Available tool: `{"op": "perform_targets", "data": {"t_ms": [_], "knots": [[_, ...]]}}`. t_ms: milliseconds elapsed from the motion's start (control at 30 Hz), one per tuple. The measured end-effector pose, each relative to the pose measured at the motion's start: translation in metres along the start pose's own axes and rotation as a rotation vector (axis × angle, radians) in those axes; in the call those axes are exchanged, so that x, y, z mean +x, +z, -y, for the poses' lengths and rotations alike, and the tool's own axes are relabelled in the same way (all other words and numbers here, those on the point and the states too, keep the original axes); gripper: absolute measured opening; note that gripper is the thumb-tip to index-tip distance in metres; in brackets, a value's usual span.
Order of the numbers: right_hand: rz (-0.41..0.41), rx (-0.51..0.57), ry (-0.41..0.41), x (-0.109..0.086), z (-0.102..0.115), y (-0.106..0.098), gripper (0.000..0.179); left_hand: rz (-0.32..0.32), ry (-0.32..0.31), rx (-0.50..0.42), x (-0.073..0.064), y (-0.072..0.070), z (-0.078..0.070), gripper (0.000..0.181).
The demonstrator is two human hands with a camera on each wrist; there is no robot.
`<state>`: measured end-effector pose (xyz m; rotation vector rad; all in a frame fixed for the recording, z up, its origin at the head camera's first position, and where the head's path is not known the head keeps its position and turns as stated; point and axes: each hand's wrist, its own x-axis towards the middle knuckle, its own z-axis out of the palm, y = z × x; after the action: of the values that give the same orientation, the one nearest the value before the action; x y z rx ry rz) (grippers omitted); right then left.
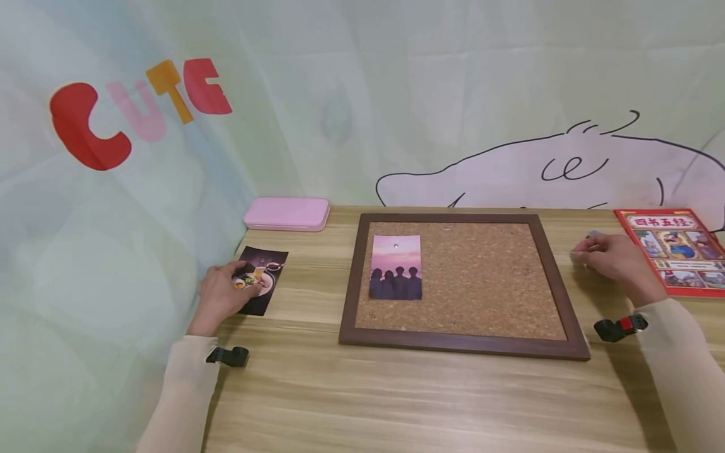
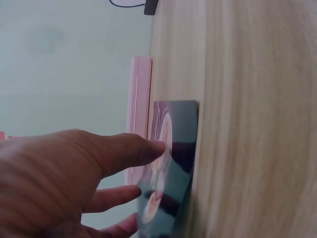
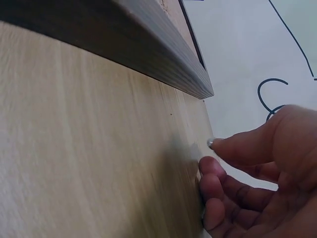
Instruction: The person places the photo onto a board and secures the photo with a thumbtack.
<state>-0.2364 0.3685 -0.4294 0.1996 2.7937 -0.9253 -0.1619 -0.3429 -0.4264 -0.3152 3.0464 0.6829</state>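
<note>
In the head view my left hand point(image 1: 223, 289) rests on a dark food photo point(image 1: 262, 305) lying on the table at the left. Its thumb and fingers are fairly straight, and the left wrist view has the thumb tip on the picture. My right hand point(image 1: 614, 261) is just past the right side of a framed cork board point(image 1: 481, 277). Between its thumb and forefinger it pinches a small silver pushpin point(image 3: 211, 143), with the other fingers curled beneath. A pink sunset photo point(image 1: 396, 267) with silhouettes is fixed to the board's left part by a silver pin point(image 1: 396, 246).
A pink pencil case point(image 1: 287, 214) lies at the back left against the cloth backdrop. At the right is a red-bordered book point(image 1: 676, 251), partly behind the right arm. A small greyish thing point(image 1: 595, 234) shows just behind the right hand. Wooden tabletop point(image 1: 408, 402) extends in front of the board.
</note>
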Motion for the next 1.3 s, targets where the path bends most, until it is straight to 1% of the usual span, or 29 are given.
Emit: {"op": "perform_targets", "data": {"t_ms": [133, 200, 367, 500, 700, 933, 1033, 1100, 1300], "knots": [[-0.045, 0.028, -0.012, -0.003, -0.001, 0.001, 0.033, -0.019, 0.015, 0.005, -0.001, -0.001, 0.001, 0.068], [-0.067, 0.043, -0.013, -0.004, 0.000, 0.000, 0.034, -0.012, 0.010, 0.002, -0.001, -0.001, -0.001, 0.066], [-0.095, 0.101, 0.004, -0.005, 0.001, -0.001, 0.038, 0.030, -0.012, 0.005, -0.002, -0.003, -0.003, 0.068], [-0.102, 0.127, 0.003, -0.006, 0.003, -0.001, 0.038, 0.042, -0.001, 0.024, -0.001, -0.002, -0.003, 0.068], [-0.096, 0.140, 0.004, -0.009, 0.004, -0.002, 0.041, 0.032, 0.046, 0.031, -0.001, -0.001, 0.001, 0.068], [-0.090, 0.126, 0.013, -0.009, 0.006, -0.002, 0.043, 0.012, 0.038, 0.043, -0.001, 0.000, 0.003, 0.066], [-0.080, 0.133, 0.016, -0.009, 0.007, -0.002, 0.044, 0.011, 0.030, 0.034, -0.001, 0.000, 0.004, 0.066], [-0.075, 0.136, 0.014, -0.009, 0.008, -0.002, 0.044, 0.014, 0.026, -0.001, -0.001, -0.001, 0.005, 0.065], [-0.070, 0.135, 0.032, -0.007, 0.008, -0.001, 0.044, 0.045, 0.014, -0.164, 0.001, -0.002, 0.008, 0.060]]}}
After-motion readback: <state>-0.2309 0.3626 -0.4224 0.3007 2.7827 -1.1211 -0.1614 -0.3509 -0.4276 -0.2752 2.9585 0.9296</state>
